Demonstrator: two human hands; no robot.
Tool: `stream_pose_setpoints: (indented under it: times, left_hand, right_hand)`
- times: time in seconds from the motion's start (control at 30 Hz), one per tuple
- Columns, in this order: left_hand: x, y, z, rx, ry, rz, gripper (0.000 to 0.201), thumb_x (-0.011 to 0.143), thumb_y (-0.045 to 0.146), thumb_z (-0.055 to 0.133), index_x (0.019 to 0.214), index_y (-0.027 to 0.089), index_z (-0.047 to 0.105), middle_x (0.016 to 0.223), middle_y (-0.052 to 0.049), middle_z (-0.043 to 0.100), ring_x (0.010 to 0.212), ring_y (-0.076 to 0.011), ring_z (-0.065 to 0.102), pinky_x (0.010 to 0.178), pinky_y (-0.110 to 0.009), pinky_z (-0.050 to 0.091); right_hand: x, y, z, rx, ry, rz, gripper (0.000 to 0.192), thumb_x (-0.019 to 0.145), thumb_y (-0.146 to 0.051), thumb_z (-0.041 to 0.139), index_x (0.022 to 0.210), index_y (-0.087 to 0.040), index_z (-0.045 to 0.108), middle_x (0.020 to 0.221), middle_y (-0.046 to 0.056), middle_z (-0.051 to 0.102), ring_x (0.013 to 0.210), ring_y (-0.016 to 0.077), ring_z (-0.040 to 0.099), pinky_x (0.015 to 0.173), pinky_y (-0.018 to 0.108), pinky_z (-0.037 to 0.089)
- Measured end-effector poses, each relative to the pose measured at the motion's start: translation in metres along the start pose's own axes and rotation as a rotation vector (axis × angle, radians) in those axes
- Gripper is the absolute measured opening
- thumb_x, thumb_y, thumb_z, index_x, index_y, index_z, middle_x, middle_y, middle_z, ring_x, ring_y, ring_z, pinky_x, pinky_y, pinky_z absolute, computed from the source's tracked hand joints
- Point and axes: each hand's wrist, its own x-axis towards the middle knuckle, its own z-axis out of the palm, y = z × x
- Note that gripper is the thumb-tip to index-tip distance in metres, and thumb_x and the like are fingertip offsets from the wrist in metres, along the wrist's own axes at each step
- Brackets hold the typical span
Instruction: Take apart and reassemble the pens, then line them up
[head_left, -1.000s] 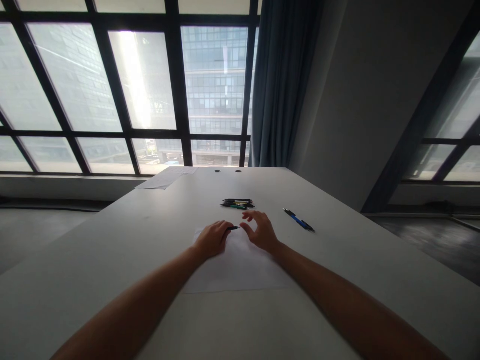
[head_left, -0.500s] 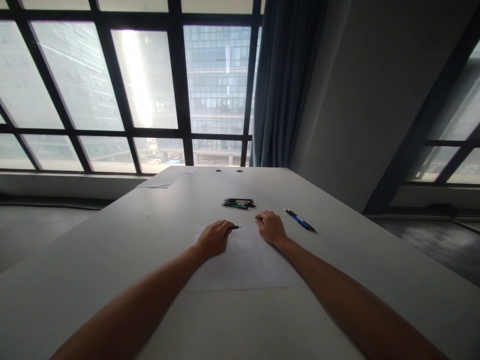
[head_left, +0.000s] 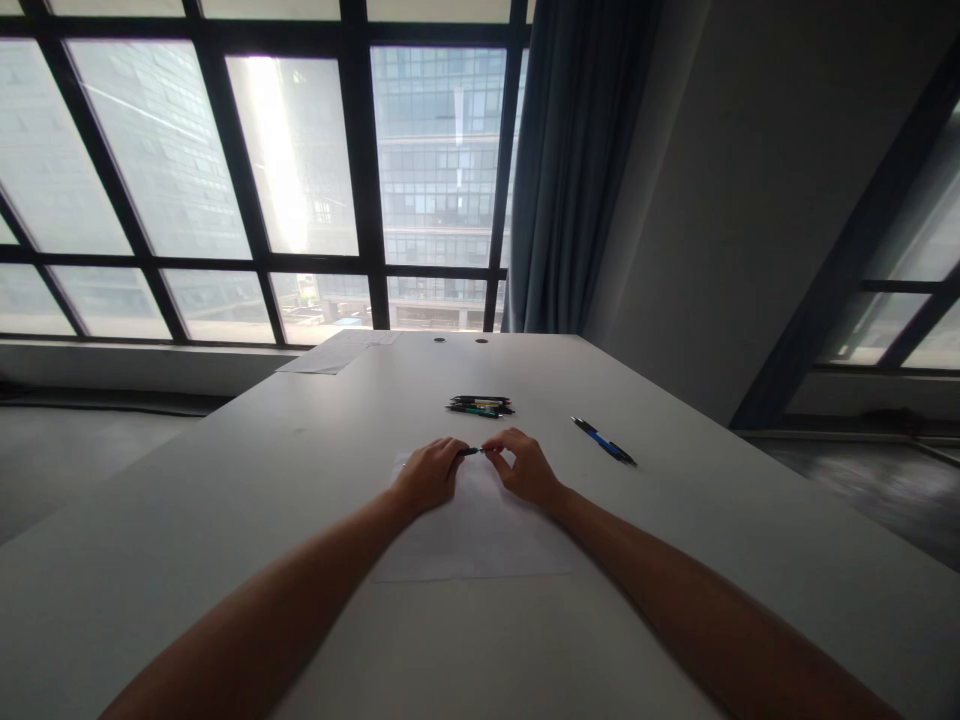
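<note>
Over the white sheet (head_left: pixel 480 530) on the worktop (head_left: pixel 225 480), the left hand (head_left: pixel 426 477) grips a dark pen (head_left: pixel 469 452) level so the right hand (head_left: pixel 526 468) fingers can pinch its tip, with the spare pens (head_left: pixel 480 407) just beyond the sheet.

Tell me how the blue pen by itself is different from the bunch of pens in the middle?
The blue pen lies alone, to the right; the bunch of pens lies packed together, just beyond the hands. The blue pen lies slanted; the bunch lies crosswise. The blue pen shows bright blue; the bunch looks mostly dark. Both rest untouched on the white table.
</note>
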Motion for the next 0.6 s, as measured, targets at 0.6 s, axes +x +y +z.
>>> stream_pose_setpoints:
  times: [0.6]
  left_hand:
    - [-0.0005,-0.0001,0.0004,-0.026,-0.004,0.021,0.022,0.093,0.021,0.042,0.108,0.019,0.058,0.097,-0.008,0.067,0.087,-0.0182,0.064,0.077,-0.031,0.053]
  right_hand:
    - [-0.0008,-0.0022,0.0023,-0.023,0.009,0.014,0.011,0.081,-0.012,0.059,0.086,-0.019,0.065,0.079,0.005,0.067,0.073,0.0186,0.06,0.071,0.033,0.049]
